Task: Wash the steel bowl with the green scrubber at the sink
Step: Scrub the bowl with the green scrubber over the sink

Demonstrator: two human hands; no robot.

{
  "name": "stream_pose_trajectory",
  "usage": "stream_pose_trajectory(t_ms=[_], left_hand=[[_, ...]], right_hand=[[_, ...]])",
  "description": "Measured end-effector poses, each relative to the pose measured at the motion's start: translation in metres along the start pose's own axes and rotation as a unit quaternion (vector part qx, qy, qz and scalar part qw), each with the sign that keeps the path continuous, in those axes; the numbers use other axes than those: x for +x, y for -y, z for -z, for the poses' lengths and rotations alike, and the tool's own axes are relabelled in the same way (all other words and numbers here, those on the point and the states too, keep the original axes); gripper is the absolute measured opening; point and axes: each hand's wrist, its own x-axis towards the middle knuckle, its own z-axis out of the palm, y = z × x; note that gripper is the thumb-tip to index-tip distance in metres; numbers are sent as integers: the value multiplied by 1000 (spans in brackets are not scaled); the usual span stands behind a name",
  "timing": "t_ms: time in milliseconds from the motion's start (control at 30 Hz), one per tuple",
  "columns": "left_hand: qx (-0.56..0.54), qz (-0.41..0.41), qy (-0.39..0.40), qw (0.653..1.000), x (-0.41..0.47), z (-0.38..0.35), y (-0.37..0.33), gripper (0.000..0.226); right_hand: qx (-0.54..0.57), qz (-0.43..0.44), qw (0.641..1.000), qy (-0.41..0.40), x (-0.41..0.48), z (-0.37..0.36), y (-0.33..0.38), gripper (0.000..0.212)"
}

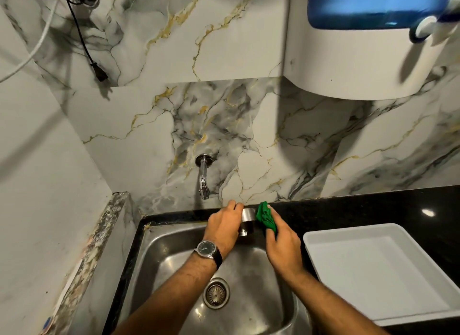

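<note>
A small steel bowl (247,221) is held over the back rim of the steel sink (159,255), mostly covered by my left hand (224,226), which grips it from the left. A wristwatch sits on that wrist. My right hand (282,247) holds the crumpled green scrubber (265,215) pressed against the bowl's right side. Only a narrow strip of the bowl's shiny wall shows between the two hands.
A wall tap (204,177) hangs just behind and left of the hands, with no water seen running. A white tray (380,267) lies on the black counter (361,210) to the right. The sink drain (216,293) is below. A white-and-blue appliance (368,35) is mounted on the wall above right.
</note>
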Motion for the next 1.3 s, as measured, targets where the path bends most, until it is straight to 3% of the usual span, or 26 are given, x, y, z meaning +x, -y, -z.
stream_pose_trajectory(t_ms=[133,233,267,333,367,433,500,567,633,733,833,933,1033,1100,1167,1233,1267,1300], left_hand=[[-86,41,13,995,-3,-6,1,45],[-197,69,-22,978,-8,-13,5,40],[-225,88,-40,970,-9,-15,7,40],[-277,121,-71,951,-12,-15,5,45],[-305,132,-85,939,-13,-17,4,49],[-372,150,-107,910,-15,-24,0,52],[-398,149,-113,898,-17,-28,-1,40],[-327,138,-108,929,-18,-29,2,38],[-256,112,-110,954,-20,-28,7,49],[-171,61,-65,981,-22,-25,6,62],[-86,51,-19,995,-24,-28,2,47],[-154,102,-9,983,-27,-33,-2,32],[-299,179,-78,934,-25,-32,-6,28],[-293,169,-104,935,-20,-29,-7,15],[-267,153,-112,945,-15,-27,-5,19],[-287,159,-135,935,-12,-25,-3,26],[-304,167,-154,925,-13,-25,-3,28],[-322,172,-178,914,-15,-24,-4,31]], right_hand=[[-116,165,979,-20,0,11,7,73],[-183,189,964,-22,6,13,10,75],[-163,169,972,-16,9,12,7,73],[10,41,999,6,12,11,2,63],[140,-71,987,29,12,10,3,55],[336,-249,904,88,4,3,4,45],[415,-293,855,103,-6,-7,-2,42],[423,-298,851,87,-10,-11,-3,41],[388,-271,879,63,-9,-15,-1,44],[271,-156,949,49,-12,-16,2,56],[95,-14,995,22,-11,-13,2,64],[-20,166,986,8,-9,-6,13,72],[-198,295,935,8,-8,-9,26,77],[-223,263,939,12,-9,-11,24,81],[-165,201,966,-1,-8,-11,12,82],[-5,73,997,0,-5,-10,3,74],[110,-10,994,15,-4,-9,2,66],[238,-106,965,43,-4,-10,4,57]])
